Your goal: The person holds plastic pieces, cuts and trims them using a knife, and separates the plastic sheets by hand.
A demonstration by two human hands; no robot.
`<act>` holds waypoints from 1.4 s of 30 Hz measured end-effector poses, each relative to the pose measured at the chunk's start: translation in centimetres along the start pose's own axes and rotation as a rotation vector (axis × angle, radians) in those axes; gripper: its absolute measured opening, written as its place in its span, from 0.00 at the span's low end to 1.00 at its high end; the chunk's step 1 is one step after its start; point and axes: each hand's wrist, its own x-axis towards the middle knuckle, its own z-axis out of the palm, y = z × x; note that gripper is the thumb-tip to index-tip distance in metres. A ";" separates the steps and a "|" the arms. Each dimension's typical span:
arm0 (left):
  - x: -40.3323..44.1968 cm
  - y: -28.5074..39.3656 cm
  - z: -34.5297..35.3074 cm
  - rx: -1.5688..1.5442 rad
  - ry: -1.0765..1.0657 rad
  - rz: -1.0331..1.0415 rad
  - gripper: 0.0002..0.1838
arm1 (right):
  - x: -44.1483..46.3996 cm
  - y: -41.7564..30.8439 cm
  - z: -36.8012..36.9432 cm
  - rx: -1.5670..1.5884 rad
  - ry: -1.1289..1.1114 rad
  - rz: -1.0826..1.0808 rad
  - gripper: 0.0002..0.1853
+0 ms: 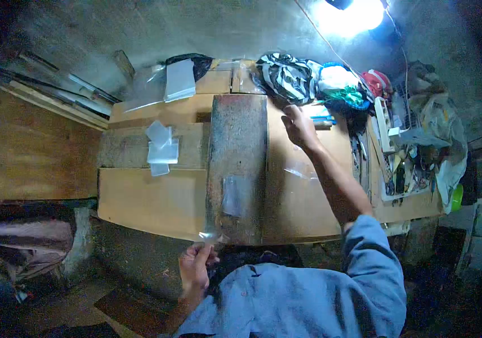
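My left hand is low at the table's front edge, thumb and fingers pinched together. A small clear plastic piece with a bright glint sticks up from its fingertips. My right hand is stretched far forward over the right side of the table, its fingers curled closed; what they hold, if anything, I cannot make out. Close beside it on the right lie blue pen-like items. A clear plastic sheet lies on the dark worn board between my hands.
Cardboard covers the table. Small clear plastic pieces lie in a loose pile at left, with a white stack behind. A striped bag stands at the back. A cluttered tray is at right; a lamp shines above.
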 end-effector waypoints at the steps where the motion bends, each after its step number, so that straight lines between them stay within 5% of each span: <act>1: -0.3 0.2 -0.1 0.054 -0.007 -0.008 0.08 | 0.8 1.6 1.7 -0.140 -0.150 0.176 0.16; 4: -0.7 -1.3 -1.1 0.035 0.027 0.018 0.08 | 3.2 5.8 5.2 -0.367 -0.204 0.168 0.11; 12: -1.3 -0.7 -1.2 0.042 0.060 0.001 0.08 | 3.5 6.0 5.6 -0.385 -0.327 0.385 0.13; 14: -0.9 0.0 -0.8 0.069 0.060 -0.032 0.08 | 2.7 5.7 3.5 -0.155 -0.512 0.462 0.15; 16: -0.6 1.2 -0.2 0.299 -0.026 -0.022 0.08 | -0.2 2.7 -0.8 0.637 -0.521 0.820 0.13; 18: 0.4 0.2 0.3 0.146 -0.076 0.004 0.09 | -4.8 -0.2 -4.9 1.057 -0.433 0.953 0.14; 21: 1.8 -0.4 1.1 0.009 -0.177 0.026 0.10 | -11.1 -5.3 -10.7 1.252 -0.370 0.871 0.16; 23: 2.5 -0.5 1.6 0.023 -0.227 -0.005 0.11 | -15.5 -7.6 -13.0 1.016 -0.407 0.874 0.22; 26: 3.4 -0.3 2.5 0.071 -0.286 -0.029 0.11 | -21.5 -10.7 -15.7 0.699 -0.489 0.836 0.16; 28: 3.8 -0.1 3.2 0.029 -0.295 -0.006 0.10 | -23.5 -13.5 -16.9 0.532 -0.514 0.593 0.15; 42: 5.0 1.8 4.1 0.014 -0.349 -0.010 0.08 | -24.2 -17.9 -18.9 0.261 -0.676 0.523 0.20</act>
